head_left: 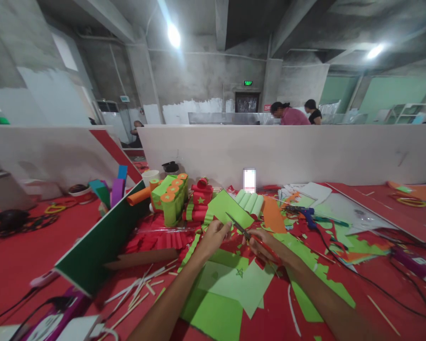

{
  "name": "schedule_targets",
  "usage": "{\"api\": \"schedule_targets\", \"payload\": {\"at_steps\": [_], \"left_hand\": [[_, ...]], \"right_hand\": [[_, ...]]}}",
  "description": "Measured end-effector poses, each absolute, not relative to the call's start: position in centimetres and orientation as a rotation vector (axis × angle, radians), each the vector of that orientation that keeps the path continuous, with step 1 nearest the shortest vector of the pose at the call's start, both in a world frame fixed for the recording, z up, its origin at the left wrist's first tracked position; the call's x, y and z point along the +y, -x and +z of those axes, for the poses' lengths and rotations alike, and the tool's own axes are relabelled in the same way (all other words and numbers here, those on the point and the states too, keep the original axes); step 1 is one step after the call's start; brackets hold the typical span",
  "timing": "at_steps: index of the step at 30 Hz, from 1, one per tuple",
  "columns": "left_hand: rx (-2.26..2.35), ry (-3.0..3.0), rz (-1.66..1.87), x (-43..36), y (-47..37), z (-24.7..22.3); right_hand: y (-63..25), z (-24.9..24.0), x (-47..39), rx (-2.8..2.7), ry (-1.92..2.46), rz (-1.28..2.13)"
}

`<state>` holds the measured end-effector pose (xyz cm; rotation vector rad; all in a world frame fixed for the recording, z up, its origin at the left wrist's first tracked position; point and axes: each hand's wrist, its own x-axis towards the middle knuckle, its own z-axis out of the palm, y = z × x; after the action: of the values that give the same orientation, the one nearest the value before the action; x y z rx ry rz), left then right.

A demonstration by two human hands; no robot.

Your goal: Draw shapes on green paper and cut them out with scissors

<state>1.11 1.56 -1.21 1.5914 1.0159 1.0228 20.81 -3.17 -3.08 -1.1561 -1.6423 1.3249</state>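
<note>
My left hand (pixel 216 235) pinches the lower edge of a bright green sheet (pixel 227 208), its fingers closed. In my right hand (pixel 264 244) are red-handled scissors (pixel 274 253), their dark blades pointing up and left at the sheet. Just beyond stand pale green rolls (pixel 250 202) and red rolls with a green star (pixel 201 199). Left of those are green tubes with orange tops (pixel 172 201). Below my hands lie pale green sheets (pixel 230 279), one with a star drawn on it, over a brighter green sheet (pixel 213 315).
A blue glue gun (pixel 307 215) with a black cord lies right among paper scraps. A dark green board (pixel 99 246) leans at left, near scattered thin sticks (pixel 138 293). A lit phone (pixel 249 180) stands against the white partition (pixel 287 151). People are beyond it.
</note>
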Motion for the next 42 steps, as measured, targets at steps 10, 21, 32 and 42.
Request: {"api": "schedule_targets", "payload": {"at_steps": [10, 21, 32, 42], "left_hand": [[1.001, -1.573, 1.019, 1.6, -1.2, -1.3], [1.134, -1.719, 0.888, 1.8, -0.5, -2.0], [1.165, -1.726, 0.904, 1.5, -0.5, -1.8], [1.145, -1.72, 0.871, 1.7, -0.4, -1.8]], "right_hand": [[-20.6, -3.4, -3.1, -1.597, 1.141, 1.295], [-19.5, -2.9, -4.0, -1.589, 1.065, 1.289], [-19.6, -3.8, -3.5, -1.587, 1.105, 1.267], [-19.4, -4.0, -3.2, -1.586, 1.179, 1.21]]}}
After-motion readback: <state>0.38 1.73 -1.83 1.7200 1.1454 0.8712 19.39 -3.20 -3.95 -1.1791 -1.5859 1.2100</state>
